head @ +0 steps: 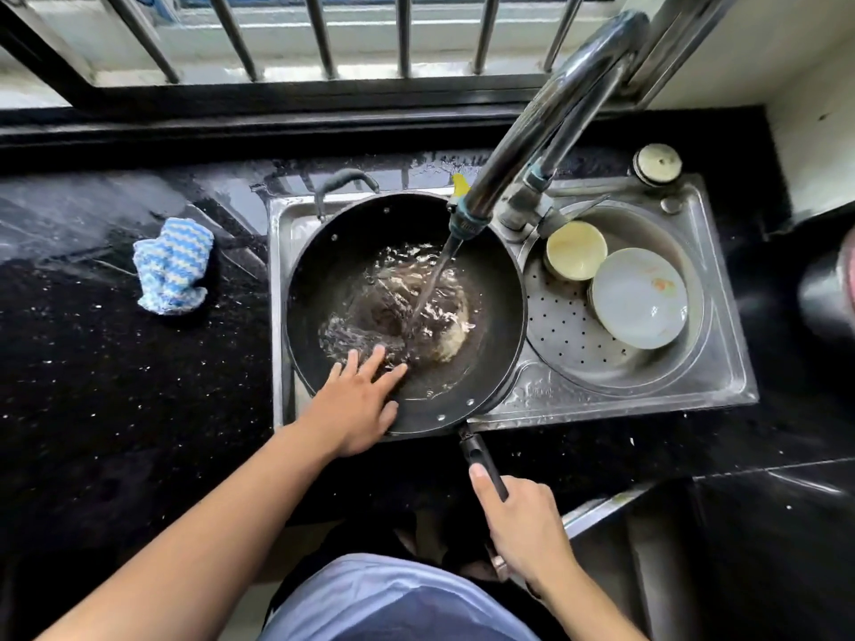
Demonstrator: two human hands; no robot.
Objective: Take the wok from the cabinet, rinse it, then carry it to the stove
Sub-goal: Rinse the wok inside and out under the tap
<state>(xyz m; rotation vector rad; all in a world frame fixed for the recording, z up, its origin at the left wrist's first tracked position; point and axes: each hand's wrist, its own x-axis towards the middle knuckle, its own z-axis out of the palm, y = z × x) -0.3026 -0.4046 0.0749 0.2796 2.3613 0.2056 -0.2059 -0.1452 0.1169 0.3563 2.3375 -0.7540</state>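
Two bare hands work at a stainless steel sink (601,400) set into a black speckled countertop (115,386), seen from above. A black wok (324,252) sits over the left basin, nearly covering it, with its long handle (481,460) pointing back toward the person. The right hand (523,525) is wrapped around that handle, thumb lying along the top. The left hand (356,404) reaches over the near rim with fingers (370,363) spread flat against the wet inner wall. A chrome faucet (546,131) pours a stream of water (416,307) into the middle of the wok, where it churns and pools.

In the right basin, a cream bowl (576,249) and a stack of white plates (641,298) rest on a perforated insert. A blue and white knitted cloth (171,266) lies on the countertop to the left, well apart from the sink.

This looks like the rinsing step, with the wok already out of the cabinet and the stove not in view. Next, the person will likely need to tip out the pooled water, shut off the faucet, and lift the wok clear of the spout by its handle, perhaps steadying the small loop handle (344,180) on the far side.
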